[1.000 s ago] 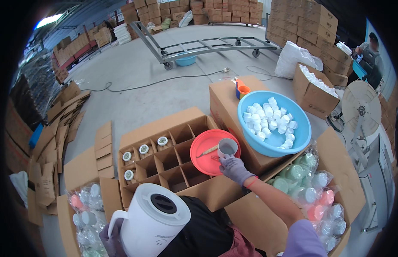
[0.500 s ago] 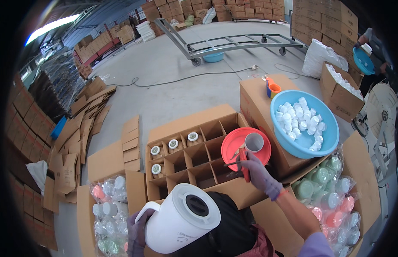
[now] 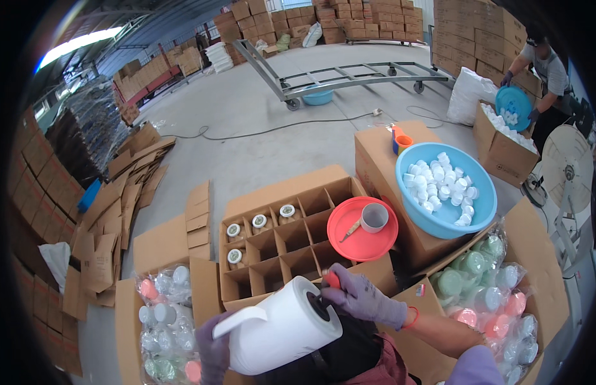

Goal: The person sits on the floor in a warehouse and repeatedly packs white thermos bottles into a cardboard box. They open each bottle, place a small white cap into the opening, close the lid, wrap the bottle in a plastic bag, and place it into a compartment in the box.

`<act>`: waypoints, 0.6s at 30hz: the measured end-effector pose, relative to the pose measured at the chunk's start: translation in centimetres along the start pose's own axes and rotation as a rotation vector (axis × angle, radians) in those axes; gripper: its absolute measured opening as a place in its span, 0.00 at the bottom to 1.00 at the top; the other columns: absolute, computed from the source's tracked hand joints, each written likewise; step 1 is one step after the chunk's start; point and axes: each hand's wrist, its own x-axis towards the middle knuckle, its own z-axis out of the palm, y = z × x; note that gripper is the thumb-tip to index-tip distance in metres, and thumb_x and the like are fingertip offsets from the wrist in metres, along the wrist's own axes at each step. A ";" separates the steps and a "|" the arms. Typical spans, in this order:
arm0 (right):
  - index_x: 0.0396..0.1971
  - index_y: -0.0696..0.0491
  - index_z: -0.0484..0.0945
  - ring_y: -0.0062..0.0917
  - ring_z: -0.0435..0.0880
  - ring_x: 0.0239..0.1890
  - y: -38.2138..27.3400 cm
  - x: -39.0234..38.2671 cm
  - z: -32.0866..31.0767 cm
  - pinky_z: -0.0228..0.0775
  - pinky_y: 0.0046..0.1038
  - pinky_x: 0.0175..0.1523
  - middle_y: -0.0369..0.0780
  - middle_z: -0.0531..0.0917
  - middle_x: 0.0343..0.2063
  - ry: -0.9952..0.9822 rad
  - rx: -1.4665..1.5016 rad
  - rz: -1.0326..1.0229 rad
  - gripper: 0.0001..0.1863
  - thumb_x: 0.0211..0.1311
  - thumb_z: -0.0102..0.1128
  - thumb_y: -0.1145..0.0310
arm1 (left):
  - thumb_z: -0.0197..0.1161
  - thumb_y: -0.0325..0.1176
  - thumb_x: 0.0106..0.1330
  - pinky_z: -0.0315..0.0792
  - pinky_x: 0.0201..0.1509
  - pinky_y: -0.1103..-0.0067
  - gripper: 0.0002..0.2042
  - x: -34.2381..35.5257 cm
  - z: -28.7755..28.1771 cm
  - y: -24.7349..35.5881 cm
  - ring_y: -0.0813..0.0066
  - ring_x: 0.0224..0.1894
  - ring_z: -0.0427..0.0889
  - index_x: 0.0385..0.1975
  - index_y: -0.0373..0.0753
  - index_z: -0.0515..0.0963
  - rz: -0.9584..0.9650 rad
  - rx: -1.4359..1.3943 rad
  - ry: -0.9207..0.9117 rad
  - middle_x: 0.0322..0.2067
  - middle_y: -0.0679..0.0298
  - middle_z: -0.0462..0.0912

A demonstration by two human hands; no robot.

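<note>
A white thermos jug (image 3: 272, 330) lies tilted in front of me, its top turned to the right. My gloved left hand (image 3: 213, 343) grips it on the left, by the handle and base. My gloved right hand (image 3: 365, 296) is closed around a red-handled screwdriver (image 3: 332, 280), held at the round black part (image 3: 318, 305) in the jug's top; its tip is hidden. Beyond that hand, a red round tray (image 3: 368, 251) holds a grey-white cup (image 3: 374, 218) and a small tool with a wooden-looking handle (image 3: 353, 229).
A divided carton (image 3: 298, 269) holds several white-lidded jars. A blue basin (image 3: 407, 212) of white caps and an orange cup (image 3: 404, 142) sit on a box at right. Cartons of bagged cups (image 3: 164, 314) flank me. A co-worker (image 3: 548, 74) tips a blue basin; a metal cart (image 3: 349, 78) stands beyond.
My right hand has brought the screwdriver from over the red tray down to the jug's top. The jug has tipped further to the right. The co-worker has come further into view.
</note>
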 end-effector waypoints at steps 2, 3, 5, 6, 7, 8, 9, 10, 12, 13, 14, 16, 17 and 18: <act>0.45 0.52 0.70 0.32 0.80 0.24 2.7 0.7 0.0 0.71 0.29 0.33 0.41 0.80 0.26 0.119 0.054 0.038 0.15 0.68 0.61 0.59 | 0.55 0.26 0.67 0.78 0.43 0.74 0.11 -2.4 1.7 1.4 0.71 0.36 0.85 0.41 0.27 0.82 0.071 0.051 0.032 0.31 0.54 0.87; 0.43 0.53 0.71 0.21 0.78 0.22 1.7 1.5 -0.7 0.68 0.24 0.28 0.38 0.81 0.26 -0.041 0.328 0.348 0.15 0.67 0.61 0.59 | 0.56 0.28 0.68 0.77 0.47 0.73 0.11 -4.0 1.7 2.4 0.70 0.42 0.84 0.44 0.28 0.81 -0.056 0.093 -0.006 0.36 0.55 0.86; 0.41 0.53 0.72 0.16 0.77 0.23 2.4 2.7 -2.0 0.67 0.21 0.27 0.37 0.81 0.27 -0.081 0.367 0.338 0.14 0.68 0.60 0.59 | 0.58 0.31 0.70 0.74 0.56 0.72 0.14 -6.0 1.8 4.4 0.67 0.52 0.81 0.51 0.31 0.80 -0.275 0.167 -0.121 0.48 0.56 0.85; 0.41 0.53 0.73 0.14 0.77 0.23 3.3 3.3 -2.4 0.67 0.20 0.27 0.36 0.81 0.27 -0.112 0.400 0.325 0.13 0.68 0.60 0.59 | 0.59 0.32 0.69 0.76 0.52 0.71 0.17 -6.1 0.7 3.0 0.69 0.49 0.82 0.55 0.32 0.77 -0.246 0.189 -0.301 0.46 0.56 0.85; 0.39 0.53 0.74 0.18 0.79 0.25 5.1 4.3 -2.9 0.72 0.23 0.30 0.37 0.81 0.27 -0.027 0.347 0.341 0.13 0.67 0.61 0.59 | 0.59 0.31 0.68 0.76 0.51 0.72 0.18 -6.8 0.8 2.4 0.70 0.48 0.82 0.57 0.33 0.76 -0.277 0.124 -0.371 0.46 0.56 0.85; 0.39 0.52 0.75 0.28 0.83 0.29 7.1 4.9 -4.1 0.76 0.31 0.37 0.40 0.82 0.28 0.091 -0.119 0.156 0.11 0.64 0.62 0.60 | 0.59 0.31 0.67 0.76 0.50 0.72 0.20 -7.1 1.2 2.2 0.71 0.48 0.82 0.59 0.34 0.74 -0.306 0.054 -0.442 0.45 0.57 0.85; 0.41 0.52 0.76 0.33 0.84 0.34 11.0 5.1 -5.7 0.76 0.33 0.42 0.41 0.83 0.31 0.174 -0.388 0.088 0.11 0.64 0.60 0.61 | 0.61 0.28 0.63 0.76 0.50 0.73 0.24 -6.6 1.6 3.5 0.71 0.48 0.82 0.62 0.35 0.71 -0.318 0.034 -0.568 0.46 0.57 0.84; 0.42 0.53 0.77 0.37 0.84 0.38 14.2 5.2 -6.8 0.76 0.36 0.47 0.42 0.83 0.33 0.243 -0.647 0.019 0.12 0.64 0.59 0.62 | 0.61 0.28 0.63 0.76 0.50 0.74 0.25 -6.2 2.2 4.3 0.71 0.48 0.82 0.62 0.35 0.70 -0.296 0.027 -0.584 0.46 0.57 0.84; 0.42 0.52 0.77 0.42 0.82 0.43 15.5 5.2 -8.0 0.75 0.39 0.50 0.44 0.83 0.38 0.174 -0.804 0.094 0.12 0.63 0.59 0.63 | 0.61 0.27 0.61 0.77 0.48 0.75 0.27 -5.9 2.7 5.1 0.71 0.47 0.82 0.63 0.35 0.69 -0.276 0.023 -0.588 0.47 0.57 0.84; 0.43 0.51 0.77 0.44 0.81 0.46 15.6 5.2 -8.5 0.74 0.41 0.52 0.44 0.83 0.40 0.137 -0.880 0.129 0.12 0.63 0.58 0.63 | 0.60 0.26 0.62 0.77 0.47 0.75 0.28 -5.7 2.5 5.2 0.72 0.44 0.83 0.64 0.34 0.67 -0.302 0.052 -0.633 0.47 0.56 0.83; 0.42 0.50 0.78 0.42 0.82 0.46 15.7 5.3 -9.9 0.75 0.40 0.51 0.43 0.83 0.40 0.236 -0.930 0.007 0.11 0.63 0.58 0.62 | 0.60 0.25 0.61 0.78 0.46 0.75 0.28 -5.2 2.1 3.6 0.71 0.42 0.84 0.64 0.34 0.67 -0.353 0.018 -0.667 0.47 0.55 0.83; 0.39 0.48 0.79 0.40 0.82 0.46 12.8 6.7 -14.3 0.76 0.39 0.50 0.42 0.83 0.40 0.455 -0.895 -0.023 0.10 0.62 0.59 0.61 | 0.59 0.23 0.61 0.79 0.44 0.74 0.28 -5.1 0.8 -0.4 0.69 0.38 0.85 0.64 0.34 0.66 -0.477 -0.062 -0.702 0.47 0.54 0.83; 0.37 0.48 0.80 0.42 0.82 0.43 14.2 7.1 -17.9 0.75 0.40 0.49 0.44 0.83 0.38 0.540 -0.968 -0.056 0.08 0.60 0.60 0.62 | 0.58 0.22 0.61 0.81 0.39 0.72 0.26 -4.8 0.9 -0.3 0.67 0.32 0.87 0.62 0.33 0.69 -0.533 -0.107 -0.707 0.47 0.52 0.83; 0.34 0.51 0.80 0.45 0.83 0.41 12.9 7.1 -20.4 0.75 0.42 0.49 0.46 0.84 0.35 0.718 -0.842 0.062 0.08 0.62 0.57 0.63 | 0.58 0.22 0.61 0.81 0.38 0.72 0.25 -4.9 0.8 -0.9 0.66 0.32 0.87 0.61 0.32 0.69 -0.450 -0.050 -0.697 0.46 0.52 0.83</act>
